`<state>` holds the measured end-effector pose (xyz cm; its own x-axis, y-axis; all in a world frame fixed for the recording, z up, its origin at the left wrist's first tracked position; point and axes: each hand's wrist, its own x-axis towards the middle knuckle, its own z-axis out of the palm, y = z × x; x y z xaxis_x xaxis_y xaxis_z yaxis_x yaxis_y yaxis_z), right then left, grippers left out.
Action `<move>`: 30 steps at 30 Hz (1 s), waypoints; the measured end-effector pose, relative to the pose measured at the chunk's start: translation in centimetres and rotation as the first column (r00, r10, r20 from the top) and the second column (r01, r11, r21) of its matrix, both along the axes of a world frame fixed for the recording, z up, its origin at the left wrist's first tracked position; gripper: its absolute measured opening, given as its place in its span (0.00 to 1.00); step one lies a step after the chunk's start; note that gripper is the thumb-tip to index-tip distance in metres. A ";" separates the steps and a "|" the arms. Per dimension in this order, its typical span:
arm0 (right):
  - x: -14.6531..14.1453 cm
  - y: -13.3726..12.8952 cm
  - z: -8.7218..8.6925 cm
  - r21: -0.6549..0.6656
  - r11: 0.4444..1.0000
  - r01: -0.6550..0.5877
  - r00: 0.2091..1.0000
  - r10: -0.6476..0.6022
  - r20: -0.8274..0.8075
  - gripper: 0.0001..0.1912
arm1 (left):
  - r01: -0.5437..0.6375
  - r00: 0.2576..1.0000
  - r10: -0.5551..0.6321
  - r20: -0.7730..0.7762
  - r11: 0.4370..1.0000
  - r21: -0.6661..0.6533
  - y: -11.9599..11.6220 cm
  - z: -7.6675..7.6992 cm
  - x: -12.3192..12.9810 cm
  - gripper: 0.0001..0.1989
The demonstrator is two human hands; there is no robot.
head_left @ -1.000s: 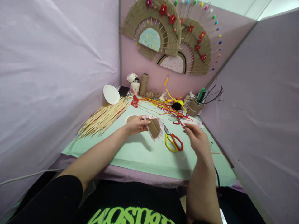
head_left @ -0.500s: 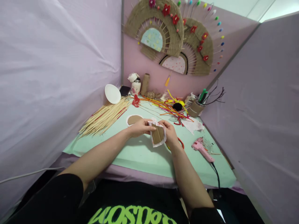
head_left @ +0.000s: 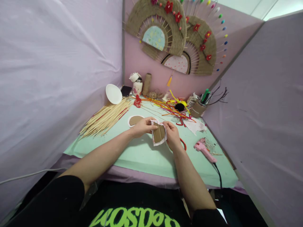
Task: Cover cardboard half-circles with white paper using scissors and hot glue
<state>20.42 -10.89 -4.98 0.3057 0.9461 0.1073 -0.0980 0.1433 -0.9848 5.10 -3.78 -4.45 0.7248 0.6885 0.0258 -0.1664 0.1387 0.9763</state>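
Above the table I hold up a half-round cardboard piece (head_left: 159, 134) with a white, pink-marked border round its edge. My left hand (head_left: 145, 126) pinches its left side, thumb lying on the brown face. On the other side, my right hand (head_left: 171, 134) has its fingers closed on the border at the upper right. A second half-round cardboard piece (head_left: 135, 120) on a white backing lies on the table behind my left hand. Partly hidden by my right wrist are scissors, of which a red handle (head_left: 183, 144) shows.
A pink glue gun (head_left: 204, 150) with a black cord lies at right. Thin wooden sticks (head_left: 106, 118) are heaped at left beside a white bowl (head_left: 114, 94). Coloured pipe cleaners (head_left: 165, 107), a twine cone (head_left: 147, 84) and a pen holder (head_left: 199, 109) stand or lie toward the back wall.
The cardboard piece has tilted slightly and risen a little in my hands. My right fingers have shifted slightly along its upper right border. The things on the table stay put.
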 end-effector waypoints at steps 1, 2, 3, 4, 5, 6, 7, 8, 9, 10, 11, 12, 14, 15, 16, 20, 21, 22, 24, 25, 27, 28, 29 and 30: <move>0.0 0.0 0.0 0.009 1.000 0.001 1.000 -0.001 0.027 0.15 | -0.007 1.000 0.007 -0.001 1.000 0.005 0.0 0.0 0.0 0.22; 0.1 0.0 0.0 0.019 1.000 0.005 0.998 -0.006 0.058 0.15 | -0.016 1.000 0.016 0.000 1.000 0.013 0.0 0.0 0.0 0.22; 0.1 -0.1 0.0 0.027 1.000 0.011 0.995 -0.014 0.095 0.16 | -0.027 1.000 0.027 0.003 0.999 0.023 0.0 0.0 0.1 0.22; 0.2 -0.1 0.0 0.033 0.999 0.027 0.991 -0.031 0.132 0.16 | -0.041 0.999 0.040 0.007 0.999 0.036 -0.1 0.0 0.1 0.22; 0.2 -0.1 0.0 0.038 0.998 0.043 0.984 -0.048 0.169 0.16 | -0.057 0.998 0.056 0.013 0.997 0.051 -0.2 0.0 0.2 0.22; 0.2 -0.1 0.0 0.039 0.998 0.058 0.977 -0.065 0.202 0.17 | -0.076 0.997 0.075 0.017 0.995 0.068 -0.2 0.0 0.2 0.22; 0.2 -0.1 -0.1 0.039 0.997 0.070 0.971 -0.077 0.228 0.17 | -0.097 0.995 0.095 0.019 0.992 0.084 -0.3 0.1 0.3 0.22; 0.3 0.0 -0.1 0.037 0.997 0.075 0.966 -0.082 0.246 0.18 | -0.115 0.993 0.114 0.018 0.988 0.099 -0.4 0.1 0.4 0.22; 0.3 0.0 -0.3 0.031 0.997 0.073 0.963 -0.079 0.256 0.19 | -0.132 0.991 0.131 0.013 0.985 0.110 -0.5 0.1 0.5 0.22; 0.4 0.1 -0.4 0.024 0.997 0.067 0.963 -0.071 0.259 0.19 | -0.146 0.989 0.146 0.008 0.982 0.119 -0.5 0.1 0.5 0.22; 0.5 0.2 -0.5 0.016 0.998 0.060 0.963 -0.062 0.261 0.19 | -0.156 0.988 0.157 0.001 0.980 0.123 -0.6 0.1 0.6 0.21; 0.5 0.2 -0.6 0.012 0.998 0.057 0.963 -0.059 0.263 0.20 | -0.162 0.986 0.164 -0.007 0.979 0.124 -0.6 0.1 0.6 0.21; 0.6 0.3 -0.6 0.012 0.998 0.061 0.957 -0.062 0.283 0.20 | -0.169 0.985 0.173 -0.024 0.978 0.123 -0.6 0.1 0.7 0.21; 0.6 0.3 -0.6 0.016 0.998 0.069 0.951 -0.070 0.302 0.20 | -0.171 0.984 0.177 -0.033 0.977 0.124 -0.6 0.1 0.7 0.21; 0.5 0.3 -0.5 0.025 0.997 0.079 0.942 -0.083 0.325 0.20 | -0.175 0.982 0.182 -0.041 0.976 0.126 -0.6 0.1 0.7 0.21; 0.1 0.0 -0.3 0.067 0.987 0.146 0.881 -0.160 0.445 0.20 | -0.202 0.974 0.213 -0.070 0.968 0.147 -0.8 0.1 0.9 0.19; -0.1 0.0 -0.3 0.082 0.982 0.169 0.856 -0.188 0.482 0.20 | -0.212 0.971 0.226 -0.075 0.964 0.158 -0.9 0.1 0.9 0.18; -0.3 -0.1 -0.4 0.102 0.976 0.194 0.826 -0.219 0.519 0.20 | -0.225 0.967 0.241 -0.078 0.959 0.172 -1.0 0.1 1.0 0.18; -0.5 -0.1 -0.5 0.147 0.960 0.237 0.770 -0.278 0.574 0.20 | -0.251 0.960 0.270 -0.077 0.947 0.199 -1.1 0.0 1.1 0.17; -0.4 -0.1 -0.5 0.158 0.956 0.247 0.757 -0.292 0.584 0.20 | -0.257 0.958 0.277 -0.075 0.945 0.201 -1.2 0.0 1.1 0.17; 0.0 0.0 -0.5 0.127 0.967 0.221 0.799 -0.255 0.544 0.22 | -0.251 0.962 0.264 -0.063 0.954 0.162 -1.3 -0.1 1.2 0.18; 0.3 0.1 -0.4 0.088 0.979 0.184 0.851 -0.203 0.485 0.24 | -0.236 0.969 0.244 -0.051 0.964 0.122 -1.3 -0.1 1.2 0.19; 0.7 0.1 -0.4 0.038 0.990 0.133 0.906 -0.137 0.400 0.26 | -0.215 0.975 0.218 -0.032 0.974 0.077 -1.3 0.0 1.2 0.20; 1.1 0.2 -0.3 -0.011 0.997 0.075 0.952 -0.069 0.299 0.29 | -0.191 0.982 0.191 -0.009 0.981 0.029 -1.3 0.0 1.2 0.21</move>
